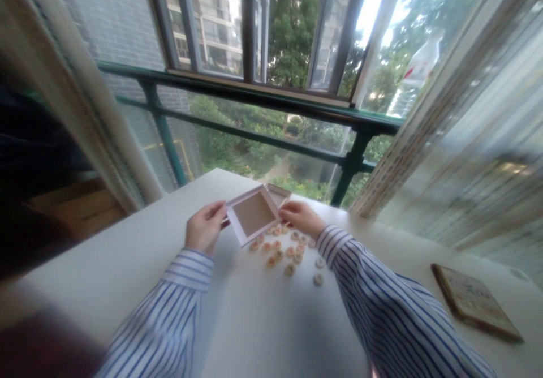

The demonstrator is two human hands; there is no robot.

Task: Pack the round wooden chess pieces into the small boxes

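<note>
Both hands hold a shallow square box (253, 214) tilted up above a white table (263, 321), its brown inside facing me. My left hand (205, 228) grips its left edge with curled fingers. My right hand (300, 217) pinches its right edge. Several small round pale discs (283, 250) with reddish marks lie scattered on the table just below the box. A second box part (279, 194) lies behind the held one. Both sleeves are blue-and-white striped.
A flat brown-framed board (474, 302) lies at the table's right edge. Behind the table are a green railing (254, 95), large windows and pale curtains on both sides. A dark wooden piece of furniture (68, 208) stands at the left.
</note>
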